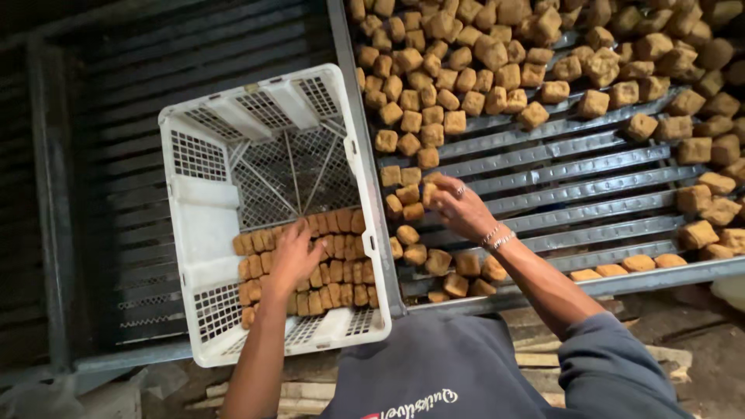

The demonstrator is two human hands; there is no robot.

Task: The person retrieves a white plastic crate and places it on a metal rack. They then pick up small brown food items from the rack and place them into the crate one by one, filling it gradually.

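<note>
Fingers of the right hand (459,208) close round a few brown fried cubes (428,186) at the near left edge of a slatted metal rack (574,182), while the left hand (293,256) lies flat, fingers spread and holding nothing, on the rows of cubes already packed in a white plastic crate (203,233). The crate stands just beside the rack, against its left rail, on a darker slatted tray (116,93). The packed rows (341,260) fill roughly the near half of the crate floor; the mesh bottom at the far end shows bare. Across the rack, loose cubes (481,54) lie heaped thickly along the far edge and right side, with a thinner scatter near the picking hand and open slats between. A bracelet (495,237) circles the right wrist, and a ring shows on one finger.

The step in hand appears to be the transfer: one hand gathers from the rack while the other steadies the stacked rows. By these signs the crate is about half loaded. The next move would call for carrying the handful over the rail and crate wall and setting the pieces on edge against the last row, without toppling those already standing.
</note>
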